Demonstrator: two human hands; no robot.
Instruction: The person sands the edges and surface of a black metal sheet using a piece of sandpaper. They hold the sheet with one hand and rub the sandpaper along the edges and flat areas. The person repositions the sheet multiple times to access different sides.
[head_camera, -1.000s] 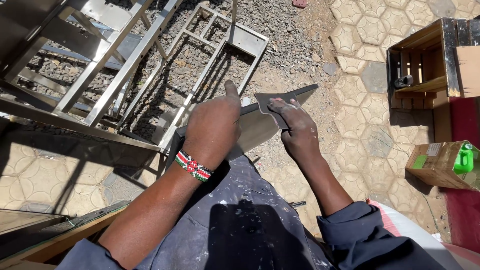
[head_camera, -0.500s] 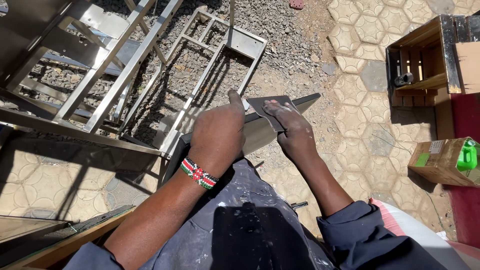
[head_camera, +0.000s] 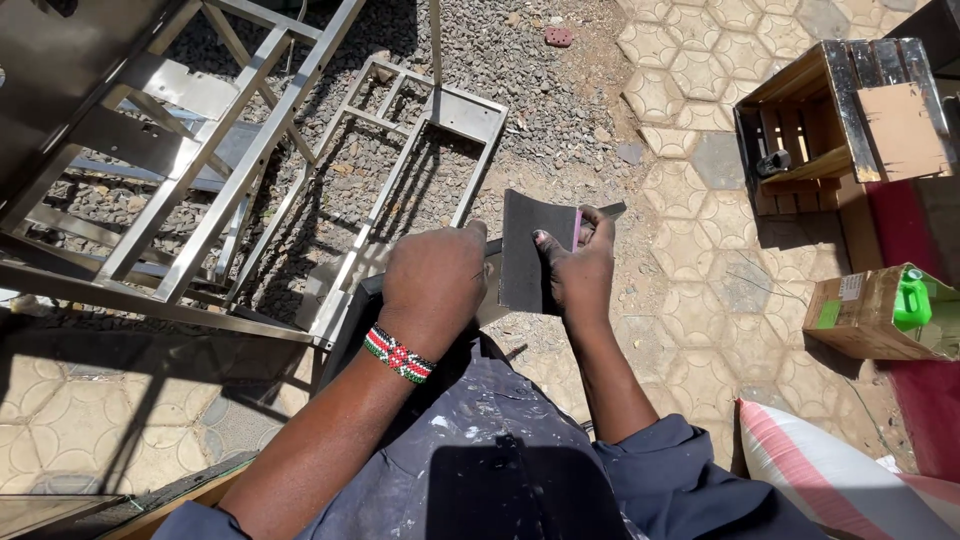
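Note:
My left hand (head_camera: 435, 285), with a beaded bracelet (head_camera: 397, 355) at the wrist, presses down on a grey metal piece (head_camera: 490, 300) resting over my lap. My right hand (head_camera: 578, 268) grips a dark sheet of abrasive paper (head_camera: 526, 250), folded up on edge against that metal piece. A thin pointed end of the metal (head_camera: 612, 210) sticks out beyond the right fingers. Most of the metal piece is hidden under both hands.
A stainless steel frame (head_camera: 250, 160) lies on gravel to the left and ahead. A wooden crate (head_camera: 830, 120) stands on hexagonal pavers at the upper right. A cardboard box with a green bottle (head_camera: 880, 310) and a striped sack (head_camera: 840, 470) sit at the right.
The abrasive sheet has been lifted and turned up on edge in my right hand. Both hands have shifted slightly; the left one still presses the metal piece.

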